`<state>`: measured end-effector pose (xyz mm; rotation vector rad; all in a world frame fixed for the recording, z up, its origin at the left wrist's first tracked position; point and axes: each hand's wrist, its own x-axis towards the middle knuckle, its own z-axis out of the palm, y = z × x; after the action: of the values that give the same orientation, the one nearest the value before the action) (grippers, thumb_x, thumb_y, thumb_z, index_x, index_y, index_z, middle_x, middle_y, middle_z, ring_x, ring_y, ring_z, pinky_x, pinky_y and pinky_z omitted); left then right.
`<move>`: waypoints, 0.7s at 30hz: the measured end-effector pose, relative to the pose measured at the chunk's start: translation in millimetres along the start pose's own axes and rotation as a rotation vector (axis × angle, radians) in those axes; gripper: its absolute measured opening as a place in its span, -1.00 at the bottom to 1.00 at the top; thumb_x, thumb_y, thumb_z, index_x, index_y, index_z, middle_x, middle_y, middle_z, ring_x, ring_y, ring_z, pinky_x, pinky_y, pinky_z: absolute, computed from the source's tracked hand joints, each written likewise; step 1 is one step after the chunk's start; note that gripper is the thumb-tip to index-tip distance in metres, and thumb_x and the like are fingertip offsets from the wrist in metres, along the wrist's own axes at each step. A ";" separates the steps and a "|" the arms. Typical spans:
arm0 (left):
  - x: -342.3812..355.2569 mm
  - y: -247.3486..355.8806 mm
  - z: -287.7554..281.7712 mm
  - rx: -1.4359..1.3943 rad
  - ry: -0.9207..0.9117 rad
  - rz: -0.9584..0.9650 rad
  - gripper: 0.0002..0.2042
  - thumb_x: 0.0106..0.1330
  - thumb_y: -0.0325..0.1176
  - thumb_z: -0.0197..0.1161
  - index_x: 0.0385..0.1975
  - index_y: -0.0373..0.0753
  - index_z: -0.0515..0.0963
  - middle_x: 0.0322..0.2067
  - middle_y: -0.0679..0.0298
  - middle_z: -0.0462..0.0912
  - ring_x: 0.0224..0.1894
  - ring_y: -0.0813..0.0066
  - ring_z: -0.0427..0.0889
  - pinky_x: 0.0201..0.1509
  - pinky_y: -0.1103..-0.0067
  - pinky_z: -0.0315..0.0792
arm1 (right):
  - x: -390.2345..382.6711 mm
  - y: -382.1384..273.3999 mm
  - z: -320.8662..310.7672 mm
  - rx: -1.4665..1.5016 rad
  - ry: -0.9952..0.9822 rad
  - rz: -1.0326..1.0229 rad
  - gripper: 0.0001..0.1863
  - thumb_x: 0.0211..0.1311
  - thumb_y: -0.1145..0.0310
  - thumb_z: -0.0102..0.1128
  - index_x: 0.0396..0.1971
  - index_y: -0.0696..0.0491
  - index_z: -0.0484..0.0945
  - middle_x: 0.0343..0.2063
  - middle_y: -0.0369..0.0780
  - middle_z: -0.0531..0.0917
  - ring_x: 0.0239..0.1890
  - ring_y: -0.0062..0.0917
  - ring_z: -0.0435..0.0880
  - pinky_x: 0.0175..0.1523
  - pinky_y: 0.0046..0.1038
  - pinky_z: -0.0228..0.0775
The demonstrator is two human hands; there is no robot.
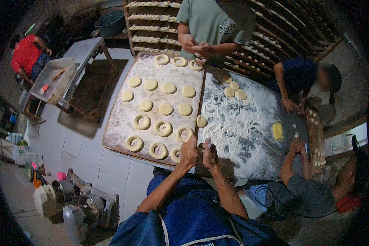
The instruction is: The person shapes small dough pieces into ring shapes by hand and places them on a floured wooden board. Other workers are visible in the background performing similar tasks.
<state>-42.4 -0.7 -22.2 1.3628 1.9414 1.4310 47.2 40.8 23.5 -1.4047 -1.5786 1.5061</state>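
Observation:
Low in the middle, my left hand (189,154) and my right hand (210,156) are close together with fingers curled. Something small and pale seems to be between them, but the fingers hide what it is. My left hand is at the edge of a dough ring (178,133) on the floured board (119,117), and it partly covers another dough ring (174,155). Several more rings and flat dough rounds (165,108) lie on the board in rows. A single dough round (201,121) sits at the seam with the flour-covered table (250,135).
A person (217,24) across the board handles dough. Two people work at the table's right, near a yellow lump (278,131) and a wooden tray (315,139). Dough racks (151,22) stand behind. Machinery (92,205) is on the floor at lower left; a metal table (84,47) is beyond.

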 end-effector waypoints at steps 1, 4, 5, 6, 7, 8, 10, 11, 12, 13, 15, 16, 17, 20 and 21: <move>-0.9 -5.5 1.7 -0.309 0.065 -0.176 -0.65 0.36 -0.06 -0.22 -0.53 -0.19 0.27 -0.65 0.30 0.30 -0.60 0.29 0.41 -0.61 0.34 0.21 | -0.2 -0.7 1.9 -0.052 -0.025 -0.050 -0.26 0.28 -0.19 -0.30 -0.46 0.29 0.53 -0.61 -0.20 0.54 -0.61 -0.54 0.40 -0.48 -0.44 0.27; -0.4 -14.2 1.6 -1.683 0.262 -0.696 -0.62 0.34 -0.10 -0.22 -0.55 -0.31 0.29 -0.69 0.03 0.37 -0.61 0.03 0.43 -0.56 0.28 0.22 | -2.3 4.8 15.4 -0.045 0.013 -0.134 -0.29 0.29 -0.17 -0.29 -0.48 0.29 0.49 -0.65 -0.16 0.51 -0.62 -0.48 0.42 -0.46 -0.39 0.26; -1.8 -17.5 -2.6 -1.327 0.184 -0.538 -0.62 0.34 -0.09 -0.23 -0.56 -0.28 0.29 -0.71 0.08 0.36 -0.64 0.10 0.38 -0.56 0.33 0.19 | -6.5 7.6 22.1 -0.051 0.060 -0.161 -0.32 0.30 -0.13 -0.28 -0.55 0.28 0.44 -0.69 -0.13 0.48 -0.62 -0.44 0.41 -0.45 -0.35 0.25; -1.4 -17.6 -8.8 -0.963 0.162 -0.402 -0.61 0.35 -0.07 -0.24 -0.57 -0.25 0.28 -0.73 0.13 0.35 -0.67 0.17 0.33 -0.56 0.38 0.17 | -10.4 4.0 28.0 -0.058 0.108 -0.189 -0.34 0.31 -0.10 -0.27 -0.61 0.26 0.40 -0.73 -0.11 0.45 -0.62 -0.40 0.39 -0.44 -0.31 0.23; 0.7 -5.3 -24.4 -0.602 0.065 -0.247 -0.61 0.36 -0.05 -0.26 -0.58 -0.20 0.27 -0.73 0.22 0.33 -0.67 0.28 0.29 -0.56 0.43 0.15 | -4.7 16.5 18.4 -0.206 0.001 -0.076 -0.43 0.31 -0.02 -0.17 -0.60 0.24 0.40 -0.70 -0.19 0.46 -0.59 -0.46 0.39 -0.42 -0.38 0.24; 2.1 1.5 -33.7 -0.240 -0.027 -0.090 -0.61 0.36 -0.03 -0.27 -0.60 -0.16 0.26 -0.73 0.31 0.31 -0.68 0.39 0.25 -0.56 0.48 0.13 | -0.9 34.9 21.3 -0.132 0.065 -0.087 -0.47 0.31 0.01 -0.13 -0.56 0.23 0.41 -0.64 -0.19 0.49 -0.53 -0.48 0.41 -0.39 -0.39 0.25; -7.4 -29.9 -29.2 -0.666 0.072 -0.221 -0.65 0.30 -0.05 -0.18 -0.57 -0.20 0.27 -0.72 0.22 0.34 -0.66 0.26 0.32 -0.56 0.47 0.17 | -8.6 36.9 42.1 0.000 0.132 -0.111 -0.56 0.29 0.07 -0.05 -0.48 0.21 0.45 -0.52 -0.19 0.53 -0.42 -0.52 0.44 -0.33 -0.42 0.26; -13.3 -38.4 -30.5 -1.106 0.093 -0.440 -0.65 0.27 -0.06 -0.14 -0.54 -0.24 0.29 -0.71 0.12 0.37 -0.64 0.15 0.37 -0.56 0.44 0.20 | -19.3 21.1 42.9 0.022 0.075 -0.116 -0.65 0.27 0.14 0.01 -0.33 0.19 0.46 -0.30 -0.12 0.54 -0.25 -0.55 0.42 -0.22 -0.47 0.26; -12.8 -39.4 -37.0 -1.098 0.073 -0.418 -0.66 0.26 -0.08 -0.12 -0.54 -0.25 0.29 -0.71 0.12 0.37 -0.63 0.16 0.38 -0.55 0.45 0.21 | -24.0 -2.4 43.7 -0.035 -0.033 -0.047 -0.66 0.28 0.15 0.00 -0.33 0.19 0.47 -0.30 -0.11 0.54 -0.24 -0.52 0.43 -0.20 -0.45 0.26; -12.4 -40.2 -43.3 -1.092 0.058 -0.395 -0.67 0.26 -0.09 -0.11 -0.53 -0.26 0.30 -0.70 0.12 0.37 -0.62 0.16 0.39 -0.54 0.46 0.22 | -25.5 -20.0 42.4 -0.094 -0.143 0.022 -0.66 0.28 0.16 -0.01 -0.33 0.19 0.48 -0.30 -0.09 0.54 -0.23 -0.50 0.44 -0.18 -0.44 0.26; -6.7 -19.7 -65.6 -0.579 -0.035 -0.212 -0.68 0.29 -0.11 -0.10 -0.55 -0.24 0.31 -0.68 0.20 0.36 -0.60 0.29 0.37 -0.50 0.50 0.23 | -1.5 41.4 47.7 -0.169 -0.152 -0.185 -0.55 0.28 0.08 -0.10 -0.45 0.22 0.50 -0.46 -0.11 0.56 -0.36 -0.43 0.47 -0.23 -0.38 0.28; -7.0 -12.0 -81.0 -0.066 -0.075 -0.063 -0.68 0.32 -0.11 -0.10 -0.56 -0.21 0.31 -0.67 0.29 0.34 -0.59 0.41 0.35 -0.47 0.54 0.23 | -1.5 37.8 59.1 -0.208 -0.163 -0.290 -0.49 0.29 0.04 -0.15 -0.51 0.23 0.52 -0.54 -0.12 0.57 -0.43 -0.40 0.49 -0.26 -0.36 0.29; -10.9 -33.6 -76.5 -0.200 0.003 -0.040 -0.67 0.34 -0.10 -0.12 -0.58 -0.20 0.30 -0.68 0.32 0.34 -0.62 0.40 0.35 -0.52 0.54 0.21 | -2.1 33.2 62.9 -0.184 -0.214 -0.355 -0.40 0.29 -0.05 -0.21 -0.51 0.25 0.52 -0.59 -0.16 0.56 -0.50 -0.45 0.46 -0.33 -0.39 0.30; -21.7 -57.0 -80.0 -1.210 0.341 -0.518 -0.73 0.23 -0.23 -0.05 -0.57 -0.31 0.26 -0.68 -0.01 0.35 -0.62 0.01 0.41 -0.57 0.33 0.25 | -17.8 -12.4 84.0 -0.257 -0.303 -0.385 -0.35 0.29 -0.08 -0.25 -0.48 0.28 0.53 -0.59 -0.11 0.55 -0.52 -0.41 0.47 -0.36 -0.38 0.32; -23.6 -74.3 -85.7 -1.640 0.351 -0.536 -0.75 0.21 -0.26 -0.05 -0.57 -0.32 0.25 -0.68 0.00 0.35 -0.61 0.01 0.43 -0.55 0.34 0.28 | -25.5 -22.3 97.3 -0.184 -0.275 -0.357 -0.39 0.28 -0.05 -0.19 -0.52 0.27 0.52 -0.59 -0.06 0.55 -0.50 -0.32 0.49 -0.32 -0.34 0.32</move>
<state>-130.9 -66.8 -57.3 -0.1565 0.5276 2.0728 -39.2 -15.0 28.8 -0.9637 -2.0548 1.4073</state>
